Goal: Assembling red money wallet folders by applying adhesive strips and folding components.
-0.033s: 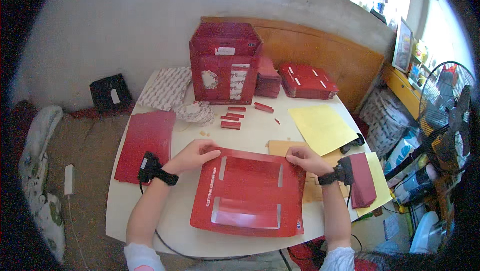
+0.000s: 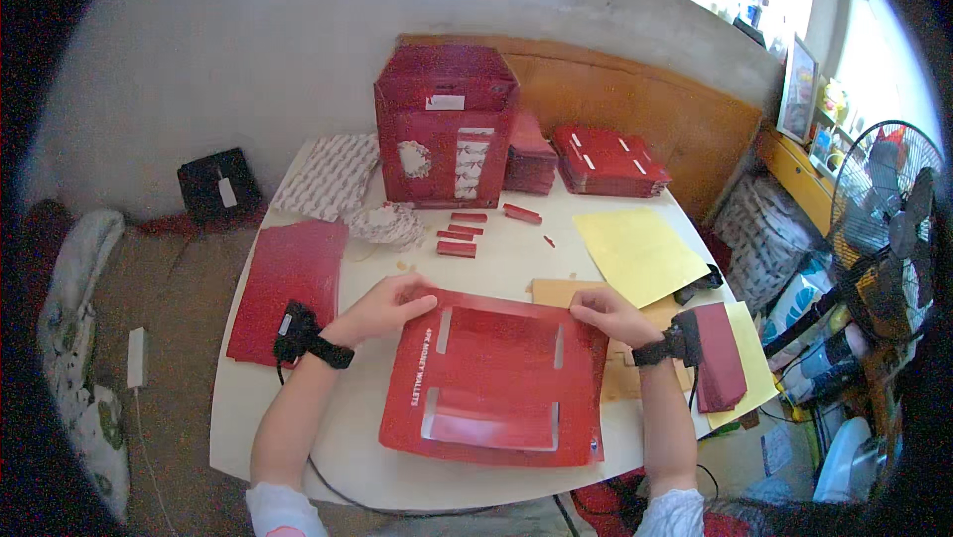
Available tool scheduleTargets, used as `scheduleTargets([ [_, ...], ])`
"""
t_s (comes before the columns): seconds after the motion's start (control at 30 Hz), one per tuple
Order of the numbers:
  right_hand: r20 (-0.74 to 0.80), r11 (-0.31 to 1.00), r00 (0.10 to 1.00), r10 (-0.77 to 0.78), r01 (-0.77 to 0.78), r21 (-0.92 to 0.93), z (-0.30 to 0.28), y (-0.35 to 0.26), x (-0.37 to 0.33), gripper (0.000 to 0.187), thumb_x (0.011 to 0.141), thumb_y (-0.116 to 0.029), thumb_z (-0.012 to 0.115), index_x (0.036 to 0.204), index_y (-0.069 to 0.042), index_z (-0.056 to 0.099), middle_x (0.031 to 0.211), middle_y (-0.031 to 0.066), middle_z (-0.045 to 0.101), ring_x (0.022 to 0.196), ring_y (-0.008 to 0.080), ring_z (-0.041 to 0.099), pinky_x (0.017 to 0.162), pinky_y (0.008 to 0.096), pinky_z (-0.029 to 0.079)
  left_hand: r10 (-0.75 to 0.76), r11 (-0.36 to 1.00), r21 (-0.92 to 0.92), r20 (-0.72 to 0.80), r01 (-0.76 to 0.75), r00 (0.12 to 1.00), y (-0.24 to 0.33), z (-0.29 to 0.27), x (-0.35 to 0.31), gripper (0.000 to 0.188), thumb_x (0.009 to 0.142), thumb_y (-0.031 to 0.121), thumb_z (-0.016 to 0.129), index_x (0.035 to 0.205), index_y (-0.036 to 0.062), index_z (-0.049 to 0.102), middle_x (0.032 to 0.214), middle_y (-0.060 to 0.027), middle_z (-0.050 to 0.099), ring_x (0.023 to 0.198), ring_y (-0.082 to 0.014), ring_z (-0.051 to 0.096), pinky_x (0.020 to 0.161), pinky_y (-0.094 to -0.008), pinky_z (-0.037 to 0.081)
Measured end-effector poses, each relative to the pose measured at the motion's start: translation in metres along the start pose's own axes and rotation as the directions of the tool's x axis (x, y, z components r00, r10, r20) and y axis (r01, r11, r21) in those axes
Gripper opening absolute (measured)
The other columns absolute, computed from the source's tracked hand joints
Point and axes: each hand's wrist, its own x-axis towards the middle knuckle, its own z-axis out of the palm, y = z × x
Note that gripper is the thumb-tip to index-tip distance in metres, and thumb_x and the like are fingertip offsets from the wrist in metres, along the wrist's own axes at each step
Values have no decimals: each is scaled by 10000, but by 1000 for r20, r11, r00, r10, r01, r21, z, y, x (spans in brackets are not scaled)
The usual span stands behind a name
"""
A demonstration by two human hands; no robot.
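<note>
A red printed card sheet (image 2: 486, 368) with several slots cut in it is tilted up a little over the front of the white table (image 2: 347, 458). At its far left corner my left hand (image 2: 389, 307) is closed, pinching the edge between thumb and fingers. My right hand (image 2: 611, 315) grips the far right corner the same way. A second red layer shows along the sheet's right side; whether it is joined to the sheet I cannot tell. Beyond it lie several small red strips (image 2: 457, 249). Black straps with small devices are round both wrists.
A red box (image 2: 437, 155) stands at the back, beside stacked red cards (image 2: 611, 162). Red sheets (image 2: 288, 284) lie at left, near crumpled patterned paper (image 2: 389, 223). Yellow paper (image 2: 640, 254), a wooden board (image 2: 566, 291) and dark red cards (image 2: 717, 358) are at right. A fan (image 2: 888, 200) stands beyond.
</note>
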Motion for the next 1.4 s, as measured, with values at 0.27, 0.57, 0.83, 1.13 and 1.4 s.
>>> scheduleTargets([
  [0.27, -263, 986, 965, 0, 44, 160, -20, -4, -7, 184, 888, -211, 549, 807, -46, 565, 733, -44, 542, 670, 48, 491, 617, 210, 416, 67, 660, -748, 144, 64, 987, 23, -6, -6, 820, 771, 680, 437, 1346, 109, 311, 1307, -107, 427, 1170, -242, 451, 982, -406, 354],
  [0.57, -428, 873, 904, -7, 214, 438, 44, -3, 16, 144, 911, -202, 523, 847, -73, 533, 762, -36, 556, 670, 42, 513, 616, 193, 417, 86, 675, -732, -50, -95, 995, 11, 53, -26, 967, 661, 727, 537, 1365, 121, 267, 1361, -60, 372, 1239, -219, 373, 1034, -422, 300],
  [0.83, -132, 925, 988, 74, -18, 380, 42, -24, 3, 134, 906, -205, 525, 901, -72, 534, 820, -27, 559, 753, 60, 538, 670, 217, 461, 68, 588, -780, -214, -212, 974, 38, 50, -28, 815, 764, 702, 437, 1313, 106, 348, 1245, -67, 483, 1137, -223, 477, 947, -414, 410],
  [1.13, 177, 939, 981, 73, -127, 318, 34, -6, 2, 392, 870, -139, 573, 1236, -41, 471, 1131, 47, 581, 1025, 148, 534, 906, 310, 423, -82, 384, -923, -57, -22, 995, 16, 39, -14, 607, 837, 522, 459, 1269, 98, 411, 1211, -90, 509, 1082, -228, 513, 933, -412, 413],
  [1.4, 304, 914, 949, 88, -198, 353, 29, -13, 1, 508, 871, -128, 564, 1330, -49, 362, 1317, 73, 439, 1199, 177, 411, 1010, 334, 334, -214, 591, -803, -64, 77, 975, 24, 25, -11, 525, 850, 403, 468, 1221, 34, 439, 1150, -103, 553, 1026, -204, 557, 895, -357, 448],
])
